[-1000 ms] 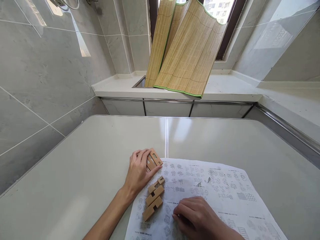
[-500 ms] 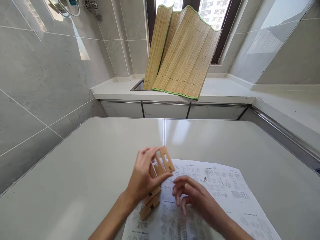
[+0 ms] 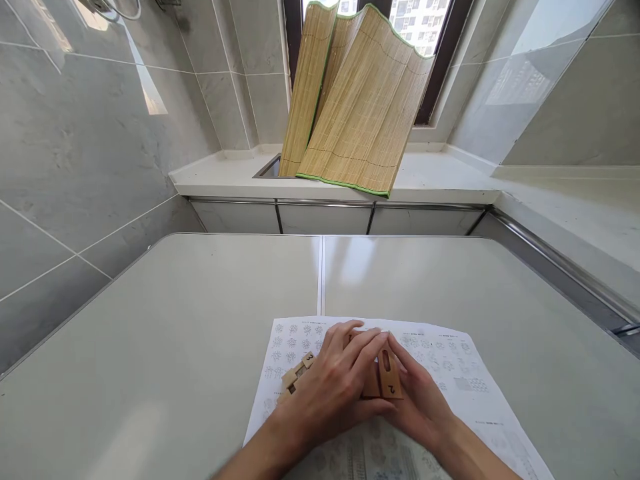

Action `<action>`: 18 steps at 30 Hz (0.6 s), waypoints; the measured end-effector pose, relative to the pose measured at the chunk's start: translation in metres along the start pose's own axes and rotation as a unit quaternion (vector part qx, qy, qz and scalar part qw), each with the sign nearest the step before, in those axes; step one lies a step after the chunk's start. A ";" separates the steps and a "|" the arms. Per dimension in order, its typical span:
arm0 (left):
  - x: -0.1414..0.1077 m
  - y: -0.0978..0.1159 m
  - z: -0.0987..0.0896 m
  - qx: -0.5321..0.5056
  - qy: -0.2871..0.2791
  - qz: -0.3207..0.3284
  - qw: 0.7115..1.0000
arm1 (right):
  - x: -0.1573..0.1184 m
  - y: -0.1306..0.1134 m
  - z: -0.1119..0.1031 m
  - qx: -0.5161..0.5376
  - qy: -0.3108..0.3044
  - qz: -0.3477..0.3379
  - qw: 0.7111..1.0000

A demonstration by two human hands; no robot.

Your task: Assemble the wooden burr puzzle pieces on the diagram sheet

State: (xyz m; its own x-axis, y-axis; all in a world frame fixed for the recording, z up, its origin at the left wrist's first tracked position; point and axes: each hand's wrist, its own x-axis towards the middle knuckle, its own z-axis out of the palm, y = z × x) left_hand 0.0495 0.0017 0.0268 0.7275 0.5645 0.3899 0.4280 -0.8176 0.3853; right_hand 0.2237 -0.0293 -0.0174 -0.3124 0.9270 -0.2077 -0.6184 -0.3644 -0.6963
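Flat brown wooden puzzle pieces (image 3: 389, 377) stand side by side between my two hands over the printed sheet (image 3: 475, 400). The rightmost one has an oval slot and bears a number 2. My left hand (image 3: 337, 377) is wrapped over them from the left, its thumb along their lower edge. From the right, my right hand (image 3: 423, 393) closes on the same pieces, its fingertips meeting the left hand's at the top. More notched wooden pieces (image 3: 299, 372), one numbered 3, lie on the sheet left of my left hand, which partly hides them.
The sheet of small printed diagrams lies on a glossy pale table (image 3: 225, 320) with a seam down its middle. Behind it, a folded bamboo mat (image 3: 357, 107) leans on the white window ledge (image 3: 440, 177). Grey tiled walls (image 3: 90, 153) flank the table.
My left hand has moved right and slightly down with its pieces. My right hand, free before, has come up against them. The view has shifted slightly.
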 end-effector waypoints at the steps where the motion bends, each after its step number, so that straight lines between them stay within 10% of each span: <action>1: -0.001 0.003 0.001 0.008 0.004 -0.004 1.000 | 0.001 0.001 -0.001 0.041 0.008 0.017 0.999; 10: -0.022 0.036 0.036 -0.155 0.175 -0.043 0.971 | 0.008 -0.002 -0.006 0.275 0.095 0.089 0.953; 18: -0.028 0.024 0.032 -0.320 0.146 -0.196 0.915 | 0.007 -0.007 -0.002 0.254 0.137 0.058 0.956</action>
State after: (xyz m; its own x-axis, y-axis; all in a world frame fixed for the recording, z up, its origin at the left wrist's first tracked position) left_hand 0.0565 -0.0378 -0.0017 0.3707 0.8832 0.2874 0.1560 -0.3643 0.9181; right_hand 0.2276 -0.0202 -0.0148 -0.2426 0.8411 -0.4835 -0.8829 -0.3980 -0.2493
